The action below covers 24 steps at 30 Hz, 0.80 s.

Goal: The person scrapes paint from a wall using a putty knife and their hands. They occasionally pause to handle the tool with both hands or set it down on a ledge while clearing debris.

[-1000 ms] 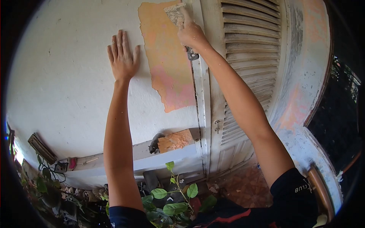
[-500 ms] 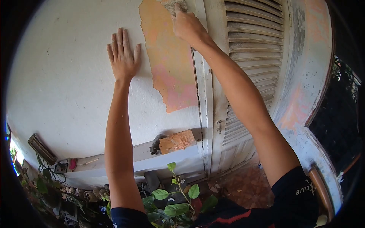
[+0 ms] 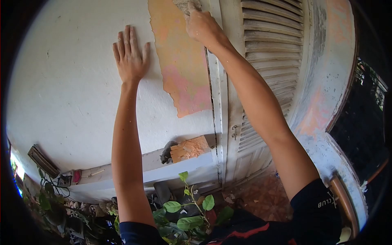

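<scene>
My left hand lies flat against the white wall, its fingers spread and dusted white. High beside the door frame, my right hand grips a scraper, with a finger pressed along its grey, crusted blade. The handle is hidden in my fist, and the top of the frame cuts the blade off. Under the scraper runs a bare patch of orange and pink, with ragged edges where the white paint is gone.
To the right stands a louvred door. A ledge below holds paint flakes and a dark figure. Leafy plants grow beneath it. A brush-like object leans at the left.
My left hand sits slightly higher on the wall. The right hand stays near the top of the bare patch with the scraper. The view has shifted a little.
</scene>
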Tool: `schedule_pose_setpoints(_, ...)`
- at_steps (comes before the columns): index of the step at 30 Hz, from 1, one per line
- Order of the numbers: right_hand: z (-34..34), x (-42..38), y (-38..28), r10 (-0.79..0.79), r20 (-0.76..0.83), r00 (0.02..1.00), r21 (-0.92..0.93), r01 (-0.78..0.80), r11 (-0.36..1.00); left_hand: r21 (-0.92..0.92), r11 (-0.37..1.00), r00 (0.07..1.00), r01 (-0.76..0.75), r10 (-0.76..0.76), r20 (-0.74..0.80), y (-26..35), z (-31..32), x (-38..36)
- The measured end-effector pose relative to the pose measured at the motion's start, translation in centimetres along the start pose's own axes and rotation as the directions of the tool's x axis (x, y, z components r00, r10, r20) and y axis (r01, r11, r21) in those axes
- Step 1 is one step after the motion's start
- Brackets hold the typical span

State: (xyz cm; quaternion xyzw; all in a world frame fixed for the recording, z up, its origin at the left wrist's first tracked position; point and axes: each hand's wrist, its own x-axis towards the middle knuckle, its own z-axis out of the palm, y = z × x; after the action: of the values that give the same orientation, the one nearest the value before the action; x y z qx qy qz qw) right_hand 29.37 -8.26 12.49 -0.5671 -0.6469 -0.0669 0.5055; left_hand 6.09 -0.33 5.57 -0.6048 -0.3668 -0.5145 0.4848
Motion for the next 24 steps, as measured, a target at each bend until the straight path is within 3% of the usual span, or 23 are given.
schedule_pose_setpoints(1, -0.1, -0.5, -0.4, -0.078, -0.047, 0.996, -0.113, 0.072, 0.991, 0.007, 1.0, 1.0, -0.003, 0.003, -0.007, -0.1, 0.0, 0.0)
schedule_pose_setpoints(8, -0.5, -1.3, -1.0, -0.051, -0.021, 0.998, -0.136, 0.048, 0.99, 0.002, 1.0, 1.0, 0.005, -0.005, 0.002, 0.2, -0.3, 0.1)
schedule_pose_setpoints(10, 0.1, -1.3, -0.4, -0.126, -0.091, 0.988, -0.107, 0.116, 0.987, 0.014, 1.0, 1.0, 0.002, -0.002, 0.01, 0.0, -0.2, 0.0)
schedule_pose_setpoints(13, 0.3, -0.1, -1.4, -0.112, -0.159, 0.981, -0.09, 0.098, 0.991, 0.028, 1.0, 1.0, -0.001, 0.001, 0.003, -0.1, -0.2, 0.1)
schedule_pose_setpoints(20, 0.3, -1.7, -0.4, -0.142, -0.099, 0.985, -0.135, 0.128, 0.982, 0.008, 1.0, 1.0, 0.007, -0.007, 0.004, 0.4, -0.3, -0.4)
schedule_pose_setpoints(24, -0.5, 1.6, -2.8, -0.053, -0.066, 0.996, -0.081, 0.048, 0.996, 0.014, 1.0, 1.0, 0.009, -0.009, -0.004, 0.2, -0.3, 0.1)
